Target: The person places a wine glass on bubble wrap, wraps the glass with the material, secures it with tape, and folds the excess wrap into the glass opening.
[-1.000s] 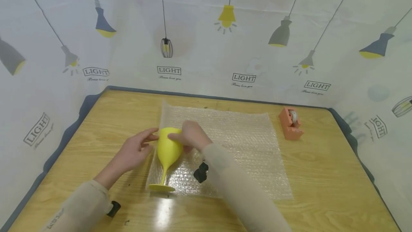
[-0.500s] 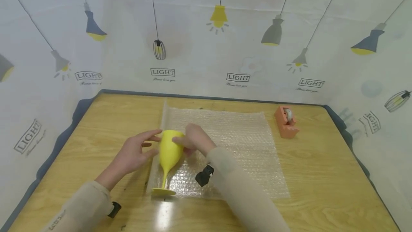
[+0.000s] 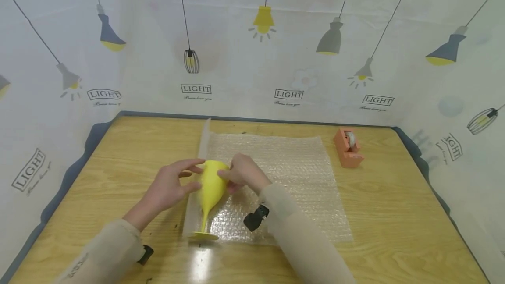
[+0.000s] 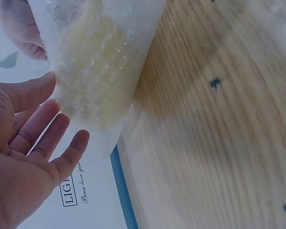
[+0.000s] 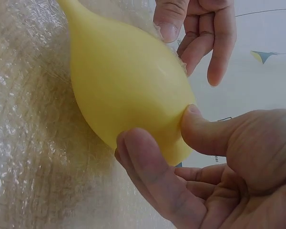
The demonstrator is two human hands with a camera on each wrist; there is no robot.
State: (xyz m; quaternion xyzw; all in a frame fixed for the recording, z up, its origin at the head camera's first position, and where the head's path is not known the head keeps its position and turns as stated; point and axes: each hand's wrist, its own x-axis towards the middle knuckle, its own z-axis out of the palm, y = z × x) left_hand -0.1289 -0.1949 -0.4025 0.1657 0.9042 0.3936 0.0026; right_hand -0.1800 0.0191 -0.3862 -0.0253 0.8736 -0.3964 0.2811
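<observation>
A yellow goblet (image 3: 213,187) lies on its side near the left edge of a sheet of bubble wrap (image 3: 284,179), its foot toward the front. My right hand (image 3: 244,174) grips the bowl near the rim, thumb on one side and fingers on the other, as the right wrist view shows. The fingers of my left hand (image 3: 169,185) are extended and touch the raised left edge of the wrap beside the bowl. In the left wrist view, this raised bubble wrap (image 4: 93,62) covers the outer side of the goblet, which shows blurred through it.
An orange tape dispenser (image 3: 349,152) with a roll of tape stands at the right rear of the wooden table (image 3: 394,214). A curtain (image 3: 236,113) printed with lamps hangs round the back and sides.
The goblet has shifted a little to the right with my right hand on it. My left hand has followed, and the wrap's left edge has risen against the bowl. The head view has panned slightly.
</observation>
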